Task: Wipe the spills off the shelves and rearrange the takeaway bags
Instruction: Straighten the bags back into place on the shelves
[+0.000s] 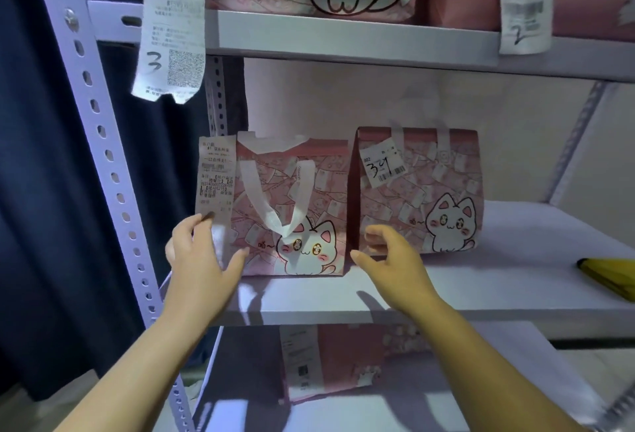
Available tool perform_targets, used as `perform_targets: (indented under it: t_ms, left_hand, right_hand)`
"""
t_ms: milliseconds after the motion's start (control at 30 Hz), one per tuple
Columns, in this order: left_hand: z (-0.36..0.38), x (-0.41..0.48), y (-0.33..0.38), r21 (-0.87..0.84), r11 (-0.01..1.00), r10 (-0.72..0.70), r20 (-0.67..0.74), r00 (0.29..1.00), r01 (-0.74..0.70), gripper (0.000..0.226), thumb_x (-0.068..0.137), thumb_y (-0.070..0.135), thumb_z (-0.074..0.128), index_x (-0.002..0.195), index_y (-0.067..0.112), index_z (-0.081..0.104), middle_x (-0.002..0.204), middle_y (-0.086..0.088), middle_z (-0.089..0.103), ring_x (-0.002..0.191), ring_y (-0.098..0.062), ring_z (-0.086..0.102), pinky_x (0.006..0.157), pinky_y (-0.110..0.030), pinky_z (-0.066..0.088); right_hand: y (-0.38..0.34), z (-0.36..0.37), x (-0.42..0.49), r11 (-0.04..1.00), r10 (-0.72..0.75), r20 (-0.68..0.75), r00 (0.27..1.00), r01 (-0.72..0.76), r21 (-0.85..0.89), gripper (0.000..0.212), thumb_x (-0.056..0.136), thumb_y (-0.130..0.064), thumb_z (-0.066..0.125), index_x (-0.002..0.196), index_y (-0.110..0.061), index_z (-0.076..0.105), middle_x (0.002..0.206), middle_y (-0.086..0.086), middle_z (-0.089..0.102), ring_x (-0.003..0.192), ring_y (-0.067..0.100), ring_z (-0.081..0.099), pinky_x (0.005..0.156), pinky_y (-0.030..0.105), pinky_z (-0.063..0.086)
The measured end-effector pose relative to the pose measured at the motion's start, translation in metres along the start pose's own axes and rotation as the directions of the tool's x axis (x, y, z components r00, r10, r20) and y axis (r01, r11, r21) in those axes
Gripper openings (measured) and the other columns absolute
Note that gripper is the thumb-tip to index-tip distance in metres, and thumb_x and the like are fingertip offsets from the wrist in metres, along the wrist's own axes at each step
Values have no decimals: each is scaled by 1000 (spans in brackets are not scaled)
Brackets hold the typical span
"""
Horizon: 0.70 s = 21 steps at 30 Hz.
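So, far left is the rack's holed post (103,157), with a long slip (175,29) marked "3" hanging off the top shelf. On the middle shelf (446,294) two pink cat bags stand upright, side by side and just about touching. The left hand (199,253) is at the left bag (309,198), down at its lower left corner. Its fingers are up against the receipt (214,177) stuck on that edge and its thumb is spread across the bag's front. Can't tell if it's really gripping or just touching.

The right hand (391,256) hangs in front of the gap between the bags, low down. Its fingers are half curled, thumb out, holding nothing. The right bag (422,191) has a tag (381,167) reading "34" near its top. A yellow thing (608,273) lies on the same shelf, far right and well apart from the bags. More pink bags sit on the shelves above and below.
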<state>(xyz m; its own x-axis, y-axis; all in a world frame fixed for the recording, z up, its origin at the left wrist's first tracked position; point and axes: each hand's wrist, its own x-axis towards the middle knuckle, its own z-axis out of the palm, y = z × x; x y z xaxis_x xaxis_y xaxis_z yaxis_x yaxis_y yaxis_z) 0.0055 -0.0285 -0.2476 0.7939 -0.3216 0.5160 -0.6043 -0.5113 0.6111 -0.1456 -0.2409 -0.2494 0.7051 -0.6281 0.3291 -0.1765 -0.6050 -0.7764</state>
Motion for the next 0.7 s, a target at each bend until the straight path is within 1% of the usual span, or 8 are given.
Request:
perform_targets:
  t_ms: [67,167,267,367,433,500,533,700]
  left_hand:
    - [3,-4,12,16,999,40,22,999,-41,53,81,30,67,123,5,46,132,-14,35,124,-34,26,96,-44,35]
    - [13,-7,35,3,987,159,44,986,-159,48,80,31,67,122,15,50,119,-10,43,116,-30,34,95,-38,33]
    - [32,-7,63,-40,958,286,97,953,-283,43,80,26,68,120,16,54,117,-6,51,111,-26,42,91,-30,32]
    - [60,-8,92,-96,944,328,157,932,-316,39,83,22,65,120,13,55,115,-5,54,106,-25,50,91,-37,43]
    - [81,-9,110,-131,938,340,166,926,-321,40,84,22,63,122,11,54,115,-5,54,102,-25,54,86,-35,46]
    - [103,-10,126,-119,940,336,179,925,-319,44,86,25,61,127,11,49,120,-6,51,106,-25,52,84,-30,42]
    - [114,-10,132,-98,948,317,195,928,-304,48,88,28,59,131,11,45,124,-7,48,110,-26,50,86,-31,42]
    - [156,-14,154,-32,988,157,221,963,-154,57,89,30,57,134,6,32,124,-14,38,107,-33,47,83,-34,40]
  right_hand:
    - [7,-11,-6,1000,-10,-18,1000,10,30,35,85,-30,65,118,-26,53,118,-8,56,97,-6,52,79,13,43]
    - [21,-32,-13,998,4,-41,999,-2,65,25,85,-27,66,108,-30,56,107,-15,58,96,-3,55,86,32,53]
    - [41,-54,-14,997,35,-86,996,-28,78,23,85,-26,66,107,-26,59,102,-19,59,94,0,58,85,39,54]
    - [65,-78,-7,997,57,-127,990,-51,51,19,86,-25,65,104,-23,61,100,-13,62,91,4,59,84,39,54]
    - [81,-95,3,998,67,-159,985,-66,11,18,86,-27,64,103,-25,59,101,-11,63,87,0,57,78,29,53]
    - [96,-110,15,997,61,-198,978,-70,-37,25,86,-28,64,110,-24,57,106,-8,61,84,-3,54,71,15,43]
    - [103,-118,21,996,51,-224,973,-66,-58,29,86,-26,64,113,-22,56,108,-7,60,85,-1,54,69,13,39]
    - [133,-142,52,977,92,-303,949,-144,-154,59,84,-31,66,134,-14,40,128,7,43,118,25,45,90,31,39]
